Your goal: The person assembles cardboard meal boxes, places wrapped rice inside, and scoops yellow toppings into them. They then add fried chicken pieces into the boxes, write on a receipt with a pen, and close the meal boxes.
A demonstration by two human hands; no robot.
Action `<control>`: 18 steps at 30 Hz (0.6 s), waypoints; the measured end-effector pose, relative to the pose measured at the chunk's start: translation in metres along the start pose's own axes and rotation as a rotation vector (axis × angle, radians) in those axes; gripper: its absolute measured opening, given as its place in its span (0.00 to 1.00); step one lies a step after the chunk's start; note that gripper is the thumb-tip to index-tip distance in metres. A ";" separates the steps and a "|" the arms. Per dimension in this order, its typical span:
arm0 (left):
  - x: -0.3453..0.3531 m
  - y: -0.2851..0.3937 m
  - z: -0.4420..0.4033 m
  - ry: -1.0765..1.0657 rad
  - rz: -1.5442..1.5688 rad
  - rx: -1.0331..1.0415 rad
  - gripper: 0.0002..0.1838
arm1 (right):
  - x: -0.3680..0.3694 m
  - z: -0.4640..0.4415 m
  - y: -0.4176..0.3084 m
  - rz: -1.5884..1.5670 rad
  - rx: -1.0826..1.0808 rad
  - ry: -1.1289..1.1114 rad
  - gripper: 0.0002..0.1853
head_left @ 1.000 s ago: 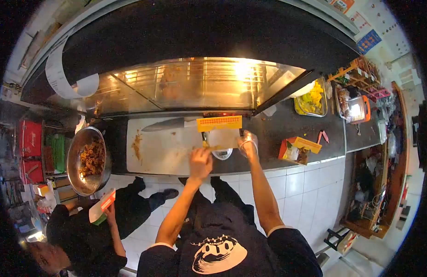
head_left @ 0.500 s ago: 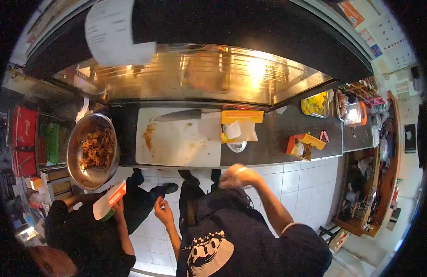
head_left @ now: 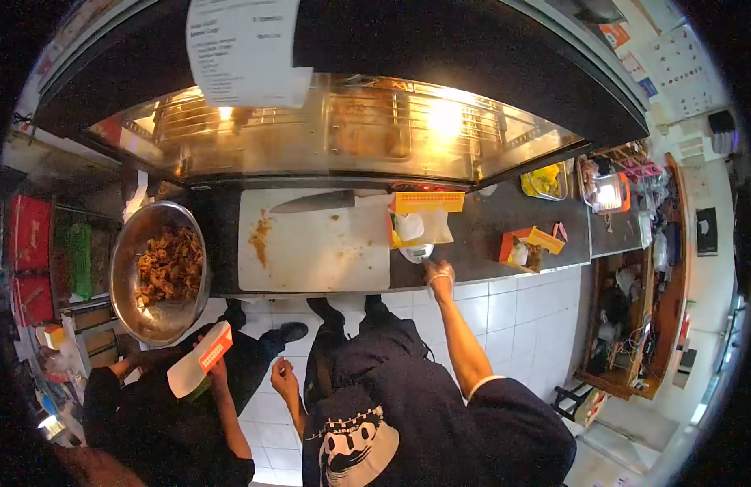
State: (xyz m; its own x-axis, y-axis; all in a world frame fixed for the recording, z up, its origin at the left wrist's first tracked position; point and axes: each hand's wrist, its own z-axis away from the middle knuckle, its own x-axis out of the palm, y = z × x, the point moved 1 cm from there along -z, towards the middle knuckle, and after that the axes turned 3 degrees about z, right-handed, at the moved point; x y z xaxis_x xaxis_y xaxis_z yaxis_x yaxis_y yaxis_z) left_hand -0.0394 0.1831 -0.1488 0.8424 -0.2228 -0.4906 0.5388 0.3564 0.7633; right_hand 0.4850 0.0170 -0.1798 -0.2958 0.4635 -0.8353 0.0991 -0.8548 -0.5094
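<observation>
My right hand [head_left: 441, 274], in a clear plastic glove, is at the counter's front edge with its fingertips at the small white scale [head_left: 416, 253]. It holds nothing, and a finger is stretched out. On the scale stands an open yellow-orange box [head_left: 430, 203] lined with white paper. My left hand [head_left: 284, 377] hangs low beside my body, its fingers curled in with nothing visible in them. Left of the box lies a white cutting board [head_left: 310, 252] with brown crumbs and a large knife [head_left: 315, 201] along its back.
At left, a metal bowl [head_left: 124, 276] holds brown food pieces. Beside it a co-worker [head_left: 164, 414] holds a white-and-red carton [head_left: 205, 357]. A filled box [head_left: 517, 250] and a yellow-filled container [head_left: 544, 181] stand at right. A receipt [head_left: 241, 53] hangs above the lit cabinet.
My hands have left the box, which now stands on the scale. My left hand has dropped beside my body; my right hand pulled back, then came forward to the scale. The view has shifted.
</observation>
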 end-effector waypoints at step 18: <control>0.020 0.021 0.015 -0.008 0.078 -0.098 0.15 | -0.005 0.055 -0.037 -0.047 -0.081 -0.309 0.22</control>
State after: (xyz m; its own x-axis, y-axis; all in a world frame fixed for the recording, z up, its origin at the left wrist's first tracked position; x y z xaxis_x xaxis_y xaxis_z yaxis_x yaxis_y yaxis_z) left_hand -0.0110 0.1719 -0.1364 0.8821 -0.1975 -0.4277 0.4687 0.4599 0.7542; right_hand 0.4302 0.0336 -0.1447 -0.5752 0.3984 -0.7144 0.1506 -0.8069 -0.5712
